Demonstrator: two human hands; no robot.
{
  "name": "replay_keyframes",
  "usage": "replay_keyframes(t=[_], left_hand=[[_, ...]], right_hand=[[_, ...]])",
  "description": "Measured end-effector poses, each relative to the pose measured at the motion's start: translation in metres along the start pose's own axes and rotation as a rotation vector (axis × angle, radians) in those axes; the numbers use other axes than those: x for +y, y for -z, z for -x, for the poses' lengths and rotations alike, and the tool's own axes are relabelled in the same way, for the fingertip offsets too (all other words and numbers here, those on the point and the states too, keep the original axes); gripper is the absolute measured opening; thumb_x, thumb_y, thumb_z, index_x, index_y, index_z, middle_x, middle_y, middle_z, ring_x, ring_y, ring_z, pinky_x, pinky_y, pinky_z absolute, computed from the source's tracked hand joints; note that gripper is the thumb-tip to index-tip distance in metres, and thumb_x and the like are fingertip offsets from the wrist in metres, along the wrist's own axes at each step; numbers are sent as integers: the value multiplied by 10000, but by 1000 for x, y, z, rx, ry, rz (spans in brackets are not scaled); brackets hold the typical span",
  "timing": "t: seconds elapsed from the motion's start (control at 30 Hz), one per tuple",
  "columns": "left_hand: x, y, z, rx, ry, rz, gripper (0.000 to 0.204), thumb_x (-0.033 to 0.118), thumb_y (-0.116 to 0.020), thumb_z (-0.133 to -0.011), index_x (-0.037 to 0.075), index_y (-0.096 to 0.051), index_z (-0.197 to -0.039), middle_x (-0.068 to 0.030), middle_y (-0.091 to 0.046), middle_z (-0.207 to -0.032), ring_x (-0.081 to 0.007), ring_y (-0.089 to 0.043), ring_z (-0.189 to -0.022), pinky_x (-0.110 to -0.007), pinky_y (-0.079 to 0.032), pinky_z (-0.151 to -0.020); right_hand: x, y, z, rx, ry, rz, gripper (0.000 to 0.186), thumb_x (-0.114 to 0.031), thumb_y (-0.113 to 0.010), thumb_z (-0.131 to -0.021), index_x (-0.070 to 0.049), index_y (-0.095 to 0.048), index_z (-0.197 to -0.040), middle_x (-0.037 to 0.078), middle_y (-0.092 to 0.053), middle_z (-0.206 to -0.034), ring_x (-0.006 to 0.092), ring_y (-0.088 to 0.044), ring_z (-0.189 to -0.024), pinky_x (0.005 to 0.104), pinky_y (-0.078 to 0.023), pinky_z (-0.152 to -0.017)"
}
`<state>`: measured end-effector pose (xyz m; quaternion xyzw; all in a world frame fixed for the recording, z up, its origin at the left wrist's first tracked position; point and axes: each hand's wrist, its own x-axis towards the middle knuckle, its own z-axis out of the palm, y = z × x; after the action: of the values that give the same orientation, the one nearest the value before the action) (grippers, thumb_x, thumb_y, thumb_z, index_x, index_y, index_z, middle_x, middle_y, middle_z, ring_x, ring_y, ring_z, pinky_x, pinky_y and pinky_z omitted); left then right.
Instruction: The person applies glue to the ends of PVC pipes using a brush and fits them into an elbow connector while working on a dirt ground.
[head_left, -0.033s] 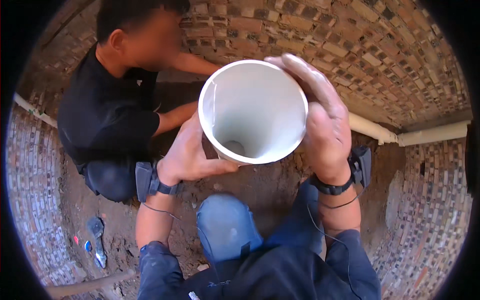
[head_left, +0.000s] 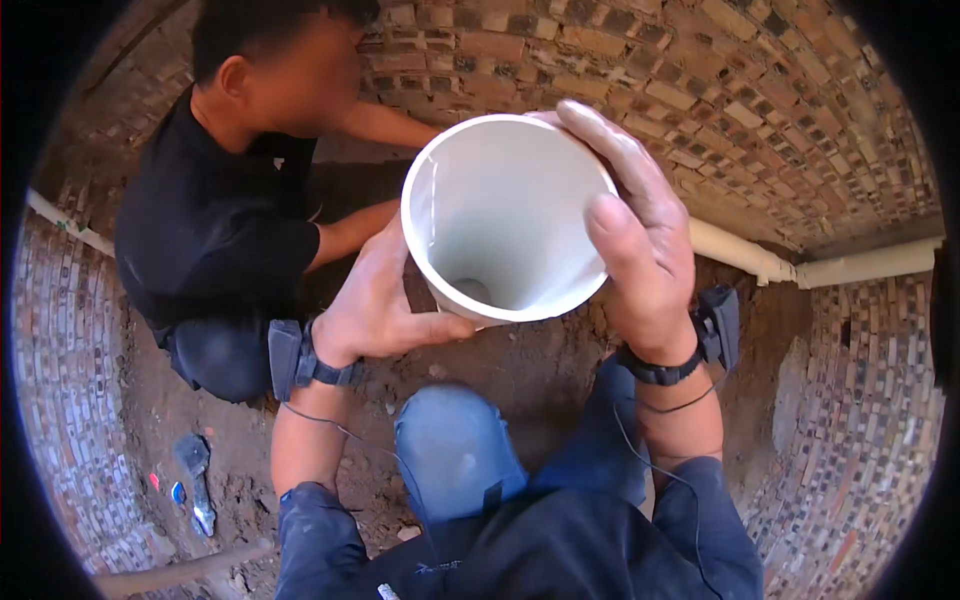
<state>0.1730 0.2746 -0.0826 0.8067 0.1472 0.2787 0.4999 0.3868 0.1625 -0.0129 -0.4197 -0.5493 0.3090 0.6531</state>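
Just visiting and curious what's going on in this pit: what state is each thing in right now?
White pipe: held up on end, open mouth toward the camera, hollow.
Left hand: gripping the pipe's lower left side.
Right hand: wrapped over the pipe's right rim.
Wall pipe: lying along the brick wall's base.
Co-worker: crouched opposite, arms reaching behind the white pipe.
Hand tool: lying on the dirt, unheld.

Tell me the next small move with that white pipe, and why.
Probably lower the white pipe slowly toward the dirt floor, keeping both grips. The left hand and right hand clasp it upright near its open rim, and a co-worker crouches close, arms reaching in beside its base.
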Motion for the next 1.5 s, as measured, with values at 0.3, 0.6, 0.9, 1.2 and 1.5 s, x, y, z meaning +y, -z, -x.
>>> replay_keyframes(t=[0.3, 0.6, 0.9, 1.2, 1.5], left_hand=[[-10, 5, 6, -72, 98, 33, 976, 558, -840, -691, -39, -475, -1372, -232, -563, -1348, -372, -525, -1283, -432, -382, -1093], [-12, 7, 22, 24, 95, -73, 965, 617, -773, -758, -49, -463, -1384, -212, -582, -1329, -330, -547, -1257, -422, -392, -1086], [-89, -47, 150, 125, 627, 120, 506, 165, -623, -977, -36, -465, -1414, -143, -656, -1239, -171, -611, -1128, -318, -494, -972], [-110, -141, 222, 127, 1089, 1073, 610, 303, -621, -947, -76, -447, -1392, -208, -644, -1200, -303, -623, -1126, -411, -490, -1006], [-69, -166, 241, 307, 1055, 1008, 712, 406, -619, -934, -59, -413, -1432, -228, -584, -1317, -297, -581, -1193, -414, -422, -1075]], right_hand=[[9, -15, -4, 115, -28, 28, 641, -364, -574, -918, 80, -492, -1372, 157, -622, -1219, 203, -576, -1127, 330, -442, -995], [21, -3, 3, 133, 44, -110, 725, -474, -567, -956, 84, -454, -1404, 210, -602, -1284, 227, -583, -1170, 358, -442, -1037], [54, 177, 90, 19, -323, 798, 276, -138, -585, -978, 46, -674, -1164, 171, -699, -1162, 229, -672, -1028, 328, -513, -907], [249, 313, 217, -219, -899, 767, 861, -307, -846, -750, 13, -451, -1444, 251, -592, -1340, 354, -581, -1245, 395, -480, -1024], [410, 278, 197, -203, -674, 874, 1112, -317, -899, -695, -58, -243, -1555, 230, -379, -1519, 402, -465, -1332, 465, -446, -1076]])
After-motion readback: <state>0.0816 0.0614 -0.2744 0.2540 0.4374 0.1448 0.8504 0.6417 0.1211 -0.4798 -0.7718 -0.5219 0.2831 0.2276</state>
